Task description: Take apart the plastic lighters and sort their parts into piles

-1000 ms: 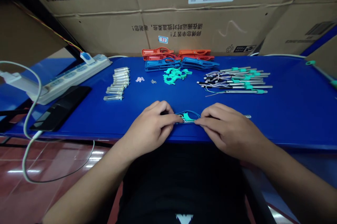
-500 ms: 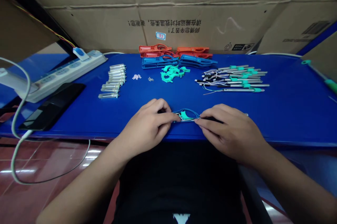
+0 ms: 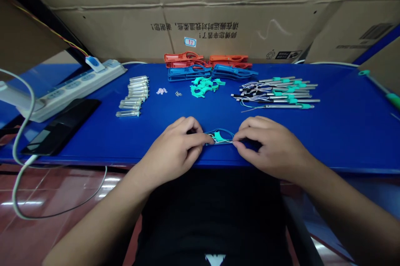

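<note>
Near the table's front edge, a blue plastic shell (image 3: 227, 131) lies between my hands, with a curved teal piece (image 3: 218, 136) and thin white wires (image 3: 223, 141) in it. My left hand (image 3: 178, 145) is closed on the shell's left end, its fingertips beside the teal piece. At the right end, the thumb and index finger of my right hand (image 3: 271, 143) pinch together on the white wires. The shell's two ends are partly hidden by my fingers.
Behind stand orange shells (image 3: 184, 56), blue shells (image 3: 234, 71) and teal pieces (image 3: 204, 87). Clear tubes (image 3: 129, 113) lie left, metal rods with wires (image 3: 290, 107) right. A black phone (image 3: 62, 126) and a power strip (image 3: 83, 85) are at the far left.
My right hand has shifted slightly, its fingers more bunched into a pinch at the right end of the shell. My left hand has hardly moved.
</note>
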The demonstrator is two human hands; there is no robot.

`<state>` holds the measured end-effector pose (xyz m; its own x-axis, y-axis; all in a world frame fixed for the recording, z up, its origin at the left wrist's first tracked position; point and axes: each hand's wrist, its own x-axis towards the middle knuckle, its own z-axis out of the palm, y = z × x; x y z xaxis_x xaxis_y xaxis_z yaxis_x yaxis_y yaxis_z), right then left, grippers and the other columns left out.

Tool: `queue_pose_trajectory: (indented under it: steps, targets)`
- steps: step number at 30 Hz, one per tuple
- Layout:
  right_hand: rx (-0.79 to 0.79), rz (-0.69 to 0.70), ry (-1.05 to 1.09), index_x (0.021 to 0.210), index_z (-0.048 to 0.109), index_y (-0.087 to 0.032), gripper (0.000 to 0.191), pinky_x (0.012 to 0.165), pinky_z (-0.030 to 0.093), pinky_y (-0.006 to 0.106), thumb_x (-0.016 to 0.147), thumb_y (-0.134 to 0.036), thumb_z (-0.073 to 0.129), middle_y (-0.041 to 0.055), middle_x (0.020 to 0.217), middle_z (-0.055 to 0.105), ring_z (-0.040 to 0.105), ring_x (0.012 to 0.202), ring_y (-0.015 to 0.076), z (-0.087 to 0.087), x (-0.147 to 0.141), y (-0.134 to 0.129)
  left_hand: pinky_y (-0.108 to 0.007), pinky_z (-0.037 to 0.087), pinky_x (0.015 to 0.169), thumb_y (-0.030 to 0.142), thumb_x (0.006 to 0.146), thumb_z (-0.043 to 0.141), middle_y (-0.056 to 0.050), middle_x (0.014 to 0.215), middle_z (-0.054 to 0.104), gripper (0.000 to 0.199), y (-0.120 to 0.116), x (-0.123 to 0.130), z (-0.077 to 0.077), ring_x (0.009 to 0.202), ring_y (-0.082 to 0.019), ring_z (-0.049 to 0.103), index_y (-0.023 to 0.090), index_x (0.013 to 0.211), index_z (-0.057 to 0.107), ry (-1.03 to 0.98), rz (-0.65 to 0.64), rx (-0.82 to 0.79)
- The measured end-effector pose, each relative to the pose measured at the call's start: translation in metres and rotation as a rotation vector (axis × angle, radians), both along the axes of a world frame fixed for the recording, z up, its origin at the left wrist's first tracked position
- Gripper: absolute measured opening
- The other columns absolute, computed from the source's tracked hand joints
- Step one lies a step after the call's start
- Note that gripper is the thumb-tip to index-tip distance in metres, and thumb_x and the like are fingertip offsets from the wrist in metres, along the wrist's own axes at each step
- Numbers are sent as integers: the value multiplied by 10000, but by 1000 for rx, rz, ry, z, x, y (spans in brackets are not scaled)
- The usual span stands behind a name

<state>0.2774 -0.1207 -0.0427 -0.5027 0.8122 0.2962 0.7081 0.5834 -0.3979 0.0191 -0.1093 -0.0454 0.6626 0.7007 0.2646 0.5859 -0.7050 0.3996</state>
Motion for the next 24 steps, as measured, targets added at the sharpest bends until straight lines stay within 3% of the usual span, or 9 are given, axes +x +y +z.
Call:
queue_pose_trajectory:
  steps: [5, 11, 18, 24]
  targets:
    - [-160, -27, 41, 785, 703, -227, 60, 721, 459, 298, 829, -203, 670, 5, 867, 671, 609, 815, 159, 8, -5, 7, -385, 465, 862, 157, 969, 494, -54, 1034, 573, 310, 0, 0, 0, 953, -200, 540, 283, 1134, 724, -6, -3, -2]
    - [-195, -23, 120, 750, 709, -217, 89, 697, 469, 282, 827, -202, 667, 13, 830, 668, 605, 762, 143, 6, -7, 10, -382, 467, 855, 155, 965, 494, -58, 1031, 574, 314, 1, 0, 0, 949, -203, 542, 280, 1134, 727, -3, -2, 6]
    - [-379, -29, 35, 725, 719, -230, 96, 606, 471, 256, 800, -219, 660, -4, 809, 670, 584, 664, 121, 17, -7, 26, -373, 467, 858, 155, 966, 495, -62, 1041, 575, 318, 1, -1, 0, 956, -203, 542, 271, 1155, 723, 13, 4, -5]
    - [-355, 7, 18, 741, 694, -225, 74, 571, 457, 246, 787, -196, 643, -3, 790, 666, 575, 644, 120, 17, -4, 28, -376, 462, 861, 153, 965, 489, -64, 1051, 572, 314, 0, 0, 2, 967, -208, 533, 267, 1138, 724, 11, 0, -3]
